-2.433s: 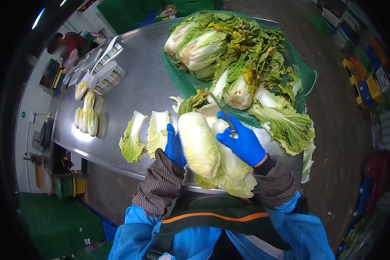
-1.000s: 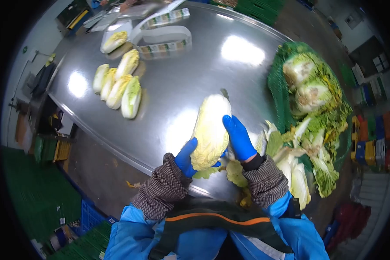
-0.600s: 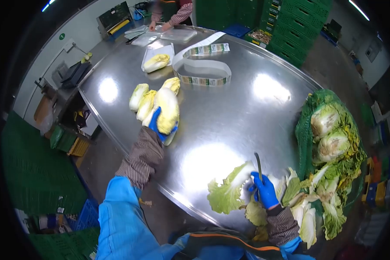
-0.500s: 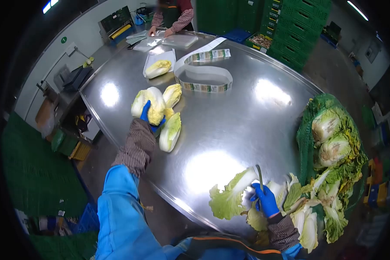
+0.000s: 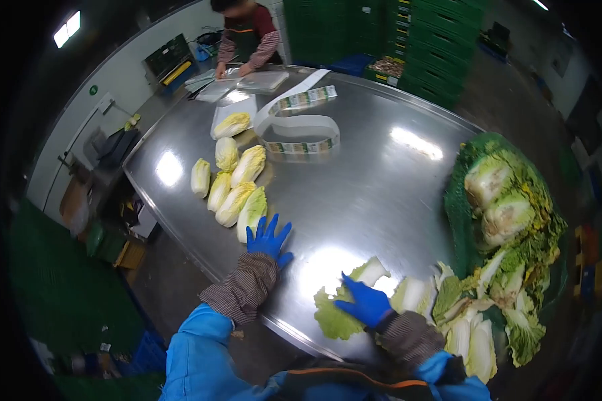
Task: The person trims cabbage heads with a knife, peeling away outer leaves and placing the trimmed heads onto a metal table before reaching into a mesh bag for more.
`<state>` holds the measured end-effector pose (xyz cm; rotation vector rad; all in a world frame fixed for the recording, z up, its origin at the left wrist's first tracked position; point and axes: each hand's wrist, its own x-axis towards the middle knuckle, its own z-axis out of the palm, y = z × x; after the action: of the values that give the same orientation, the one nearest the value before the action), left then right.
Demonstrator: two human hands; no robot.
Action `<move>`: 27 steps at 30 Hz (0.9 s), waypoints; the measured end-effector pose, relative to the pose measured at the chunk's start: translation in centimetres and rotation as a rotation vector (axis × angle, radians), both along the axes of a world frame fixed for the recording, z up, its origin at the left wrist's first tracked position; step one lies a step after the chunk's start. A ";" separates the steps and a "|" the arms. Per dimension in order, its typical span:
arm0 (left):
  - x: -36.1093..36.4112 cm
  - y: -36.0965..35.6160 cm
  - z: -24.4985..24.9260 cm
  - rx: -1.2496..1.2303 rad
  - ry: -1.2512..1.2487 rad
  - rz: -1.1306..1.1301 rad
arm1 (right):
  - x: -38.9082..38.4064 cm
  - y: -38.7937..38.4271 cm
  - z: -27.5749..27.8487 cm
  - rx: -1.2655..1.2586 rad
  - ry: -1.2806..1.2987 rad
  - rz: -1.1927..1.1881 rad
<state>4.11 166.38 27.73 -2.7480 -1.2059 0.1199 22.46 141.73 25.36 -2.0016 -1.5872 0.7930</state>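
My left hand (image 5: 269,241), in a blue glove, is open with fingers spread. It hovers at the lower end of a group of trimmed napa cabbages (image 5: 234,203), nearest to the front napa cabbage (image 5: 251,212). My right hand (image 5: 366,302), also blue-gloved, has its fingers stretched out over a loose cabbage leaf (image 5: 336,317) and partly covers it. More loose leaves (image 5: 413,294) lie just right of that hand. Two larger untrimmed cabbages (image 5: 506,219) rest in a green net bag (image 5: 456,200) at the right.
A steel table (image 5: 354,200) carries everything. A curled strip of labels (image 5: 301,146) and a napa cabbage on a white tray (image 5: 215,125) lie farther back. Across the table a person (image 5: 251,40) handles clear plastic packaging (image 5: 264,80). Green crates (image 5: 441,50) are stacked behind.
My left hand has let go of the pale napa cabbages and moved right and nearer. My right hand has shifted left over the leaf; the slim dark stick beside it is out of sight.
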 end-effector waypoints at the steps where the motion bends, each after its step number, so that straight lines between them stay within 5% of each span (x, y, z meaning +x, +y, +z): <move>1: -1.0 0.7 -2.2 0.057 0.046 0.001 | -0.6 0.8 0.1 -0.056 -0.033 0.105; 3: -4.5 5.6 -9.2 0.312 0.076 -0.137 | -1.7 0.8 -0.9 -0.151 -0.180 0.120; 5: -8.3 12.1 -15.3 0.845 0.034 -0.408 | -1.7 -1.6 -1.3 -0.116 -0.241 0.022; 7: -5.7 9.4 -10.2 0.005 0.194 0.090 | -0.2 -5.5 -1.1 -0.189 -0.288 -0.112; 9: -0.9 1.5 -2.0 -0.083 0.232 0.243 | 0.9 -9.8 -1.0 -0.210 -0.317 -0.263; 17: 10.9 -9.6 -4.8 -0.246 -0.287 -0.289 | 6.0 -27.0 -2.4 -0.268 -0.722 -0.683; 21: 18.8 -18.1 -4.1 -0.332 -0.532 -0.637 | 9.7 -36.7 -2.6 -0.250 -0.651 -0.708; 27: 27.0 -31.4 -2.1 -0.641 -0.571 -0.794 | 14.8 -48.2 -0.9 -0.276 -0.540 -0.720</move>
<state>31.07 135.03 25.58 -3.7464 0.0061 -0.4663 37.28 93.53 24.51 -2.8919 -0.8596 0.1942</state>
